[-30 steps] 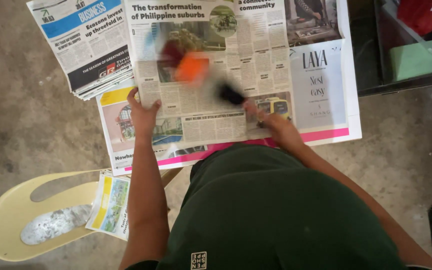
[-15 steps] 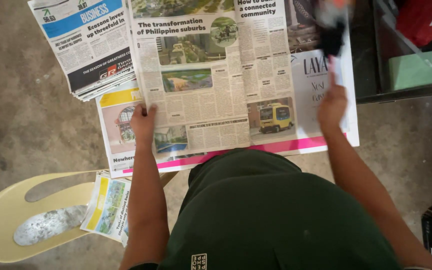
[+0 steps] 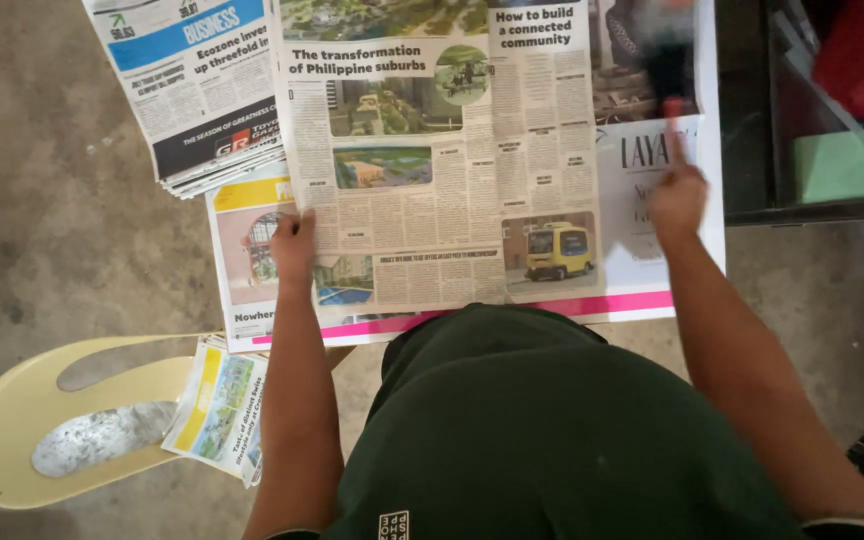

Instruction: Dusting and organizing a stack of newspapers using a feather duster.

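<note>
Lighting is soft and even across the open newspaper [image 3: 432, 170], bright enough that its print stands sharp and shows no glare, while the concrete floor [image 3: 52, 200] falls dimmer toward the left edge and the lower corners. The right hand [image 3: 677, 195] and the dark object [image 3: 664, 60] above it are smeared by motion blur, whereas the left hand [image 3: 294, 245] is crisp. The right edge is underexposed, with the dark shelf frame [image 3: 752, 110] nearly black, and shadows are faint and diffuse.
</note>
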